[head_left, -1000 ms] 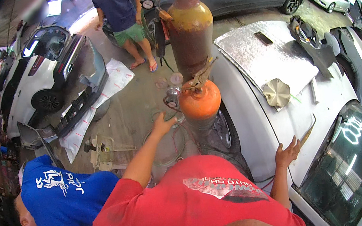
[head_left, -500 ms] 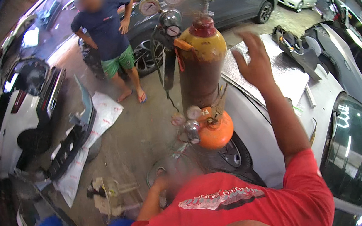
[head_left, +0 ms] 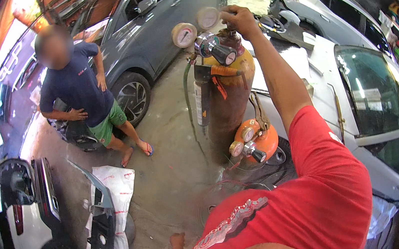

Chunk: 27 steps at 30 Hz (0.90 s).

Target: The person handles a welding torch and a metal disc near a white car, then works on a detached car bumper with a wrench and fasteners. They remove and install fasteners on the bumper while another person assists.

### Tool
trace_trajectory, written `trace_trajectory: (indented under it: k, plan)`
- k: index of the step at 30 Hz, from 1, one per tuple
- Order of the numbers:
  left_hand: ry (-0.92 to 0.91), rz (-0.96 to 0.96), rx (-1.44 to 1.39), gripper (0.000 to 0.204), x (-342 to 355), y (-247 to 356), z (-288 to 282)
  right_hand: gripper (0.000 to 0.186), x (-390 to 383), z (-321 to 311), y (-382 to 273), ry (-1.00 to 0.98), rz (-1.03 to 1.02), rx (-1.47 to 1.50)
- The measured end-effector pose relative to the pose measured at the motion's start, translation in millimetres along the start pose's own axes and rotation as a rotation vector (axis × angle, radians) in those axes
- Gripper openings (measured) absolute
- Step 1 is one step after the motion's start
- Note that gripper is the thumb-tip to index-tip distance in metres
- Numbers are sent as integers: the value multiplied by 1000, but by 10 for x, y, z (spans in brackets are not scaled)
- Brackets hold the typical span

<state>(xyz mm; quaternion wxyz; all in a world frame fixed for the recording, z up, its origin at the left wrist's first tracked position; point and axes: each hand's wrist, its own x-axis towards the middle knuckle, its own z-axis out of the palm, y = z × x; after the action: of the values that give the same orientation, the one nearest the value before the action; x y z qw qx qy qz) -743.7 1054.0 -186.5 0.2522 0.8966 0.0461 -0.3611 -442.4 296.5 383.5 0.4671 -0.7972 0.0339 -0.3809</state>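
Note:
A tall gas cylinder, brown with a worn yellow shoulder, stands upright before me. My right hand reaches over its top with fingers closed round the valve, which they mostly cover. Beside the valve sits a regulator with two round gauges and a black knob. From it a green hose hangs down. My left hand is low beside my body, small in view; its fingers are not clear. A shorter orange cylinder stands at the tall one's foot, with its own two-gauge regulator.
A person in a dark shirt and green shorts stands at the left, hands on hips. Behind is a grey car; a pale car is close on the right. A detached bumper lies on white sheeting. Hoses coil on the floor.
My right hand has gone from raised and spread to closed on the tall cylinder's valve. The view has turned, and the standing person appears nearer. The blue-shirted person at lower left is out of view.

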Motion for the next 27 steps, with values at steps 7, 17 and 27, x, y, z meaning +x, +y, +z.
trace_trajectory:
  k: [7,17,27]
  plan:
    - [-59,-45,-122,39,-85,105,-197,24,65,-105,1,-215,89,542]
    - [52,-59,-166,46,148,148,-636,38,-11,-91,116,-178,41,454]
    - [-47,-4,-29,62,401,-156,-867,58,-1631,101,-865,110,-377,-559]
